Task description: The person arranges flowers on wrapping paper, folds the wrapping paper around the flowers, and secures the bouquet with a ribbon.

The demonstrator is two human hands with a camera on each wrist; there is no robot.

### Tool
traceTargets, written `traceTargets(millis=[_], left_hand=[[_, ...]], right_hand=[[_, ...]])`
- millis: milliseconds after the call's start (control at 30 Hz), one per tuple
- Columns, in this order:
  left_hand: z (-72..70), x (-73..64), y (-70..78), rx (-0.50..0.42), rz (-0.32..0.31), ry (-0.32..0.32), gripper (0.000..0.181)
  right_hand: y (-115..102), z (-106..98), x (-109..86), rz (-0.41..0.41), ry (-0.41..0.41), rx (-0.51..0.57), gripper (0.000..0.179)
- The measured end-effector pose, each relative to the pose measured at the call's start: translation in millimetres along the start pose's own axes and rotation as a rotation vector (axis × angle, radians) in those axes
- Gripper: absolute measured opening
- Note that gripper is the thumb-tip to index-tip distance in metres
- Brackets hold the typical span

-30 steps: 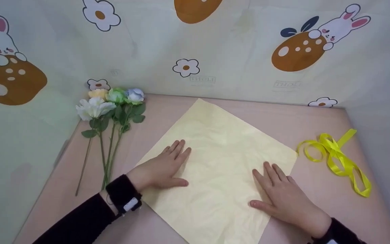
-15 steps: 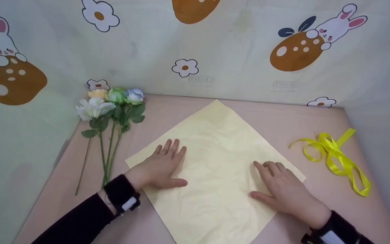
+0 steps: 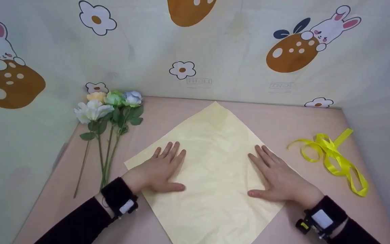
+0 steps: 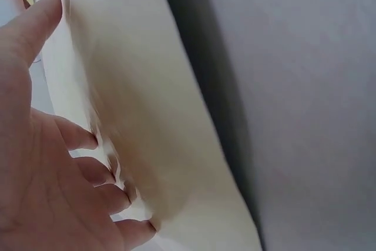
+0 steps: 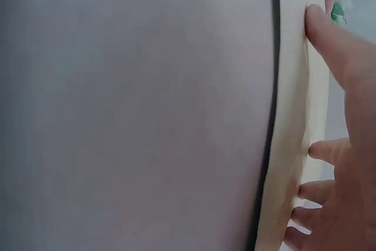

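Observation:
A pale yellow sheet of wrapping paper (image 3: 215, 169) lies on the table with one corner pointing to the back wall; its near corner runs out of the head view. My left hand (image 3: 163, 169) rests on the sheet's left part, fingers spread and thumb toward the middle. On the right part my right hand (image 3: 276, 176) lies with spread fingers, thumb pointing inward. Both wrist views show fingertips touching the paper (image 4: 158, 116), which has small wrinkles by the left fingers. The right wrist view shows the paper's edge (image 5: 288, 86) slightly raised above the table.
Several artificial flowers (image 3: 93, 110) in white, peach, green and blue lie at the left with long green stems. A loosely looped yellow ribbon (image 3: 332, 152) lies at the right on the pink table (image 3: 168, 108). A patterned curtain (image 3: 141, 44) stands behind.
The paper has turned clockwise, its far corner moving right and its right corner moving nearer. My right hand has shifted forward and its fingers have straightened; my left hand has barely moved.

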State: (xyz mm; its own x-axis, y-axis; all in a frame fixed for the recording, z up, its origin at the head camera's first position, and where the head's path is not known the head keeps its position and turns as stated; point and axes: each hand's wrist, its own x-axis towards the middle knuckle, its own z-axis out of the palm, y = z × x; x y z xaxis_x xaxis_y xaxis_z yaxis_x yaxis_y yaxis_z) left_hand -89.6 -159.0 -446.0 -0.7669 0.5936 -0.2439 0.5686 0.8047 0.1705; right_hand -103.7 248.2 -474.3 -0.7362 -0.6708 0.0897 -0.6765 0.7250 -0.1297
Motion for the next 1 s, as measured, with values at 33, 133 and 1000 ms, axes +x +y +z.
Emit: traceTargets(millis=[33, 133, 1000], left_hand=[[0.0, -0.1, 0.8, 0.000, 0.006, 0.004, 0.103], [-0.1, -1.1, 3.4, -0.001, 0.028, 0.016, 0.099], [7.1, -18.2, 22.9, -0.011, 0.031, 0.002, 0.100]], right_hand=[[-1.2, -0.8, -2.0, 0.002, -0.001, -0.001, 0.107], [-5.8, -4.3, -9.3, 0.013, -0.009, -0.010, 0.107], [-3.4, -22.7, -38.5, 0.116, -0.149, 0.029, 0.112]])
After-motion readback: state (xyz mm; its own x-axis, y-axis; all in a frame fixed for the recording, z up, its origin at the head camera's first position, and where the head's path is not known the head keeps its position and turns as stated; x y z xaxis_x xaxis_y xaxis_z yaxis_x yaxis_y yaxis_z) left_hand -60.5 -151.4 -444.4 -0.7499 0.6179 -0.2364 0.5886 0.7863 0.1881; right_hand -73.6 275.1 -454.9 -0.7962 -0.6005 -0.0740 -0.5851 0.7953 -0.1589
